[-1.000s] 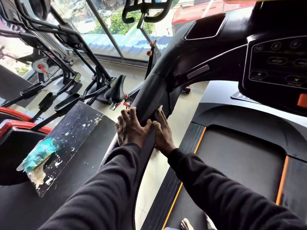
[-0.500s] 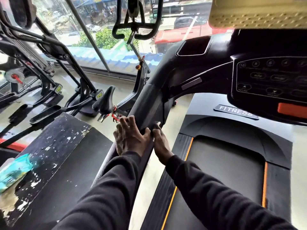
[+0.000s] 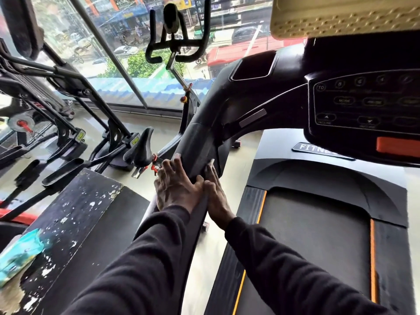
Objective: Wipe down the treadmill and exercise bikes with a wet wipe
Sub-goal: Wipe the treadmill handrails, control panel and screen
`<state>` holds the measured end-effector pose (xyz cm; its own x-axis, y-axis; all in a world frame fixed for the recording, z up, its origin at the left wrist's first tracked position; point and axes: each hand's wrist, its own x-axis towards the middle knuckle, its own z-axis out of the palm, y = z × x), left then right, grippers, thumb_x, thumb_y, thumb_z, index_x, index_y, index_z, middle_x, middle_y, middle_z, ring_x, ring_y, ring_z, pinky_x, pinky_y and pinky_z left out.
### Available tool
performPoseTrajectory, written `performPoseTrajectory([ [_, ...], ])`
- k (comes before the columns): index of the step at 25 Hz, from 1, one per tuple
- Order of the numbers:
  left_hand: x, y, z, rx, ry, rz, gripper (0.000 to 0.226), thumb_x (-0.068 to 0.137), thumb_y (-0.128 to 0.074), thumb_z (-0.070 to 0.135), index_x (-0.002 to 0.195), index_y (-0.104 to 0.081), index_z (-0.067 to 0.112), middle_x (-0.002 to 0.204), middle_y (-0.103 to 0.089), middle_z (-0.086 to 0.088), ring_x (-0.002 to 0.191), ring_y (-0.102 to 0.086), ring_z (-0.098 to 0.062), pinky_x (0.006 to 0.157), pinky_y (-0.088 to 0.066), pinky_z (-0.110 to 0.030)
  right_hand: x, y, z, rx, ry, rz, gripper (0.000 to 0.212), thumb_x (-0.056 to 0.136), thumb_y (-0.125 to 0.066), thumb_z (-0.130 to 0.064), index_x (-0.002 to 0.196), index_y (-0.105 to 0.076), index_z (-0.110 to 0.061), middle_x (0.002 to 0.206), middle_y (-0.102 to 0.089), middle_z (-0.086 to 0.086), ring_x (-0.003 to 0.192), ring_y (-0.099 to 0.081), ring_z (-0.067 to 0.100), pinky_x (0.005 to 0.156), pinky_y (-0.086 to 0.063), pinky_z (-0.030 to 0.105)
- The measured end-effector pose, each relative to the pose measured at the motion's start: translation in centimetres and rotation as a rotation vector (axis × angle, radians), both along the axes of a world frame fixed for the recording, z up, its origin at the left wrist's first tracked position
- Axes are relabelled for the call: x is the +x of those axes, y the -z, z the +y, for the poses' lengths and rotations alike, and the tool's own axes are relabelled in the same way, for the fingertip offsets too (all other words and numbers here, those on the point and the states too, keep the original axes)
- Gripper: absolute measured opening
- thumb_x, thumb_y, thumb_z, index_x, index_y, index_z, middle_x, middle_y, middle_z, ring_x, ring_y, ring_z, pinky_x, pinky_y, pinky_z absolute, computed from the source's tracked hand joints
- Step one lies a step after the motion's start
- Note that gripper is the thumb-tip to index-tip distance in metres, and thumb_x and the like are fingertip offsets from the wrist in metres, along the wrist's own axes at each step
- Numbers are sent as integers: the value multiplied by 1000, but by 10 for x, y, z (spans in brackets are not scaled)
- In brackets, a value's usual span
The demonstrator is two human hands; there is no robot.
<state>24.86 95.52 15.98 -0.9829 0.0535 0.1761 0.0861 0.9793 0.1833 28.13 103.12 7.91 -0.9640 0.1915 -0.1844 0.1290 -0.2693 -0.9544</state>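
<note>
My left hand lies over the outer face of the treadmill's left handrail, fingers slightly spread and curved to the padding. My right hand presses flat on the inner face, fingers straight and together; a pale sliver at the fingertips is probably the wet wipe, though I cannot confirm it. The wipes pack lies well apart on the worn board to my left. Risk: the wipe may bunch or slip out under the flat palm where the rail thickens toward the console. Risk: my left knuckles sit near the exercise bike saddle and its red clamp. Open room runs up the rail; the gap beside the deck edge is narrow.
</note>
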Motion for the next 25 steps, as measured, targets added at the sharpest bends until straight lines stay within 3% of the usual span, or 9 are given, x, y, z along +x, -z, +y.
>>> performPoseTrajectory([
  [3, 1, 0, 1, -10, 0, 23, 76, 81, -62, 50, 143, -27, 23, 138, -37, -9, 128, -39, -31, 105, -33, -45, -7, 2, 6, -20, 35, -72, 36, 89, -35, -33, 118, -57, -31, 125, -56, -9, 118, -49, 9, 108, -37, 35],
  [6, -2, -2, 2, -1, -21, -17, 77, 83, -60, 52, 145, -24, 24, 142, -35, -8, 133, -35, -30, 109, -28, -45, -9, -6, 3, 85, 85, 22, 60, 90, -35, -27, 150, -36, -19, 152, -30, -15, 140, -25, -3, 116, -20, 18],
  [7, -1, -2, 3, -12, -28, -25, 77, 84, -58, 52, 147, -22, 24, 145, -33, -9, 135, -32, -30, 111, -26, -45, -10, -5, 3, 91, 67, 32, 61, 90, -35, -31, 150, -34, -20, 154, -26, -15, 142, -23, -3, 117, -18, 18],
  [10, 2, -2, 4, -31, -32, -46, 77, 88, -53, 54, 149, -17, 25, 152, -26, -10, 140, -26, -31, 115, -23, -46, -19, 3, 6, 8, 64, -32, 50, 83, -37, -49, 128, -54, -34, 144, -47, -9, 133, -41, 6, 118, -27, 34],
  [14, 0, -6, 5, -21, -47, -48, 77, 89, -52, 57, 150, -17, 25, 152, -27, -11, 140, -27, -29, 114, -23, -45, -22, -4, 6, 118, 107, 63, 58, 93, -32, -29, 150, -33, -17, 147, -24, -21, 143, -20, -2, 116, -15, 15],
  [18, 3, -7, 7, -35, -63, -102, 79, 92, -48, 57, 154, -10, 25, 160, -17, -12, 147, -17, -30, 118, -16, -46, -28, 0, 13, 48, 107, -38, 40, 85, -39, -40, 117, -60, -30, 120, -60, -11, 118, -52, 14, 106, -40, 38],
  [21, -2, -7, 7, -15, -57, -47, 78, 88, -53, 58, 149, -17, 24, 151, -28, -11, 140, -28, -30, 113, -22, -45, -34, -8, 13, 158, 163, 94, 60, 87, -35, -34, 144, -44, -21, 150, -41, -9, 138, -35, 4, 114, -28, 24],
  [23, 1, -5, 7, -35, -64, -43, 78, 88, -52, 56, 149, -17, 24, 151, -28, -11, 140, -29, -30, 113, -23, -46, -35, 0, 12, 101, 141, 54, 64, 86, -36, -41, 147, -40, -24, 153, -37, -8, 140, -33, 5, 118, -25, 30],
  [25, 1, -4, 9, -54, -60, -50, 79, 89, -51, 56, 150, -16, 23, 154, -25, -12, 141, -26, -31, 115, -22, -47, -40, 1, 16, 25, 157, -12, 61, 83, -38, -48, 141, -48, -31, 146, -47, -9, 134, -43, 9, 115, -32, 40],
])
